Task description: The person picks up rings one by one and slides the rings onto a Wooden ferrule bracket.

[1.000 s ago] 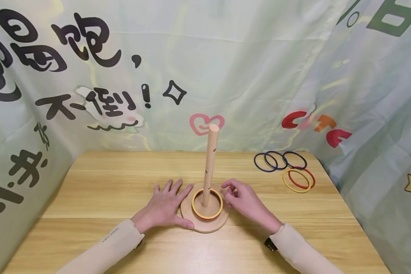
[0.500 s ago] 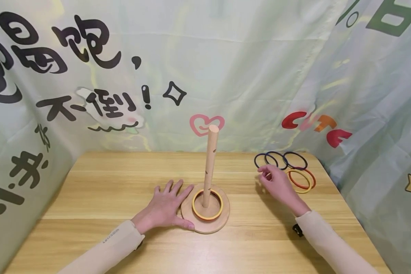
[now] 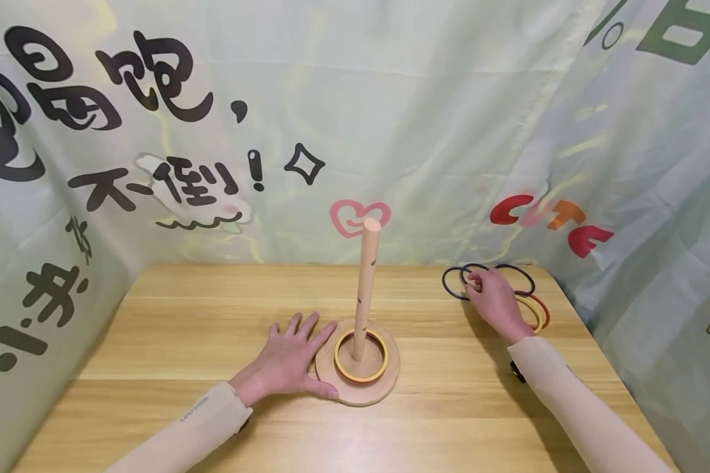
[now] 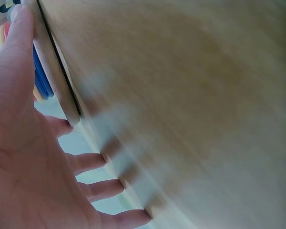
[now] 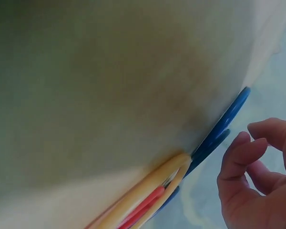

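Observation:
A round wooden base [image 3: 357, 395] with an upright wooden peg [image 3: 367, 289] stands on the table. Around the peg's foot lies a stack of rings, a yellow ring [image 3: 386, 355] on top; blue rings [image 4: 42, 76] show in the left wrist view. My left hand [image 3: 285, 364] rests spread beside the base, thumb and forefinger at its edge. My right hand [image 3: 497, 305] hovers over the loose blue rings [image 3: 444, 282] at the back right, fingers bent and nothing seen between them. In the right wrist view a gap separates the fingertips from the blue rings [image 5: 224, 121].
A loose yellow ring [image 3: 540, 314] and a red ring [image 3: 547, 315] overlap near the table's right edge, partly behind the right hand. Printed cloth [image 3: 438, 131] hangs behind and at both sides of the wooden table [image 3: 201, 315].
My right hand has moved from beside the base, right and away, to above the loose blue rings. The left hand has stayed at the base.

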`<state>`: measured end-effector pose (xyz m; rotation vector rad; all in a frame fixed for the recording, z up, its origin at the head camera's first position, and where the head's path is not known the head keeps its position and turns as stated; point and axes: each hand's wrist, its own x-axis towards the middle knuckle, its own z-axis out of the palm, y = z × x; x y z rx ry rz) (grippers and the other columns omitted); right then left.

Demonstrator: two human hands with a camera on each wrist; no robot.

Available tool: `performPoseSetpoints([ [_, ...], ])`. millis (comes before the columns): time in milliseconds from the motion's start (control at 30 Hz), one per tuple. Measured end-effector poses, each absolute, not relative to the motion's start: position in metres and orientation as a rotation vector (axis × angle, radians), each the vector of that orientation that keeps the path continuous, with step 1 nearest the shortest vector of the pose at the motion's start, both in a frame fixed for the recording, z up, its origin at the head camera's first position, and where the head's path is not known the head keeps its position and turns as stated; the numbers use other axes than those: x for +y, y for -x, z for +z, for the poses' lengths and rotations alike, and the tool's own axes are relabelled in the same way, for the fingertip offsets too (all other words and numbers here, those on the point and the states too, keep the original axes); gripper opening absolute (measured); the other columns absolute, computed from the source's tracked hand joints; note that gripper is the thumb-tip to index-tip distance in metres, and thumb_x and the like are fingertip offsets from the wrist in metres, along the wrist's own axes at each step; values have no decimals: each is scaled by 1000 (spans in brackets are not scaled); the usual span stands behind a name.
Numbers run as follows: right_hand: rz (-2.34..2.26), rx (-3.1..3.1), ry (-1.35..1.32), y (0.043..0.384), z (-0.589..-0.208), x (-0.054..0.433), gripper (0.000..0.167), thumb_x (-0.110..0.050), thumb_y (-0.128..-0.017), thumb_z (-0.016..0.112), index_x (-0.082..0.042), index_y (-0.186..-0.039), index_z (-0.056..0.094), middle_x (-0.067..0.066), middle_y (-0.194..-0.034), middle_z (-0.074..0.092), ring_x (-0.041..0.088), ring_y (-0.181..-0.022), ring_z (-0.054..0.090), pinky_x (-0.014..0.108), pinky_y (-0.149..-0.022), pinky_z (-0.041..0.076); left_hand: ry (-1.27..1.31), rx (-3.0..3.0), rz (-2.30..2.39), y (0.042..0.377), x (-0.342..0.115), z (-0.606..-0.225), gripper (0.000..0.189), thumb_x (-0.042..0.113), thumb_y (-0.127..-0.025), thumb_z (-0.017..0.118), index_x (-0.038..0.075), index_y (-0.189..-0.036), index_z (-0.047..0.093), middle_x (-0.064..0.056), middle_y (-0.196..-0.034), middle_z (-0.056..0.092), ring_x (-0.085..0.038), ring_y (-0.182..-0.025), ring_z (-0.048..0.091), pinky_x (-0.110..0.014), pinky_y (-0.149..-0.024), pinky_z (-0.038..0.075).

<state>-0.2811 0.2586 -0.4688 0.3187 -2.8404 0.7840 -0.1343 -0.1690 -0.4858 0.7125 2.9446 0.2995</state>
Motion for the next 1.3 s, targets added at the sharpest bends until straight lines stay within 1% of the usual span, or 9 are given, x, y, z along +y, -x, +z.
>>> performPoseSetpoints([
  [67, 760, -2856, -313, 284, -470, 260, 25, -6, -102, 73, 13, -119, 73, 31, -115, 67, 48, -109, 61, 63, -92, 51, -710, 2943, 302, 134, -168, -485, 132, 95, -72, 71, 20, -173, 34, -30, -171, 32, -63, -150, 32, -87, -103, 32],
  [200, 727, -2885, -324, 290, -473, 265, 16, -4, -99, 73, 10, -107, 74, 28, -109, 69, 48, -110, 60, 65, -97, 49, -705, 2940, 306, 134, -168, -486, 131, 95, -72, 72, 20, -173, 35, -30, -171, 32, -63, -151, 32, -87, -103, 32],
  [367, 700, -2907, -352, 292, -473, 269, 7, 0, -97, 70, 5, -98, 75, 21, -97, 71, 44, -100, 62, 61, -91, 50, -705, 2943, 301, 134, -168, -487, 132, 96, -72, 71, 20, -173, 35, -30, -171, 32, -62, -151, 32, -87, -103, 32],
  [533, 683, -2931, -350, 291, -471, 270, 6, -1, -97, 68, 2, -96, 73, 18, -94, 70, 38, -90, 61, 57, -83, 50, -710, 2944, 309, 134, -168, -486, 132, 95, -72, 71, 20, -173, 35, -30, -170, 32, -63, -151, 32, -87, -103, 32],
  [667, 707, -2890, -374, 286, -470, 267, 5, -2, -98, 69, 1, -98, 73, 17, -95, 70, 36, -89, 61, 54, -81, 50, -711, 2949, 306, 133, -168, -486, 131, 94, -72, 73, 19, -173, 36, -30, -170, 33, -63, -150, 33, -87, -102, 33],
  [833, 686, -2761, -506, 275, -468, 263, 2, 1, -98, 73, 2, -99, 73, 16, -97, 68, 33, -87, 62, 52, -78, 53, -716, 2951, 310, 134, -168, -486, 131, 93, -72, 74, 19, -173, 36, -31, -170, 33, -63, -150, 33, -86, -102, 33],
  [1067, 605, -2467, -825, 256, -463, 254, 16, 11, -91, 79, 2, -103, 74, 12, -97, 66, 22, -77, 69, 42, -64, 60, -708, 2945, 319, 133, -169, -485, 131, 93, -72, 74, 19, -173, 35, -31, -170, 32, -64, -150, 32, -87, -103, 33],
  [1167, 588, -2369, -926, 248, -459, 249, 22, 13, -87, 81, 0, -103, 74, 7, -95, 65, 15, -73, 66, 34, -59, 58, -706, 2946, 323, 133, -169, -484, 131, 92, -73, 75, 18, -173, 35, -31, -170, 32, -64, -150, 32, -87, -103, 33],
  [1300, 583, -2262, -1026, 239, -451, 242, 24, 12, -84, 80, -2, -102, 74, 3, -92, 66, 10, -72, 62, 26, -58, 53, -707, 2940, 334, 132, -168, -483, 130, 92, -73, 75, 18, -173, 35, -31, -171, 31, -64, -150, 31, -87, -103, 32],
])
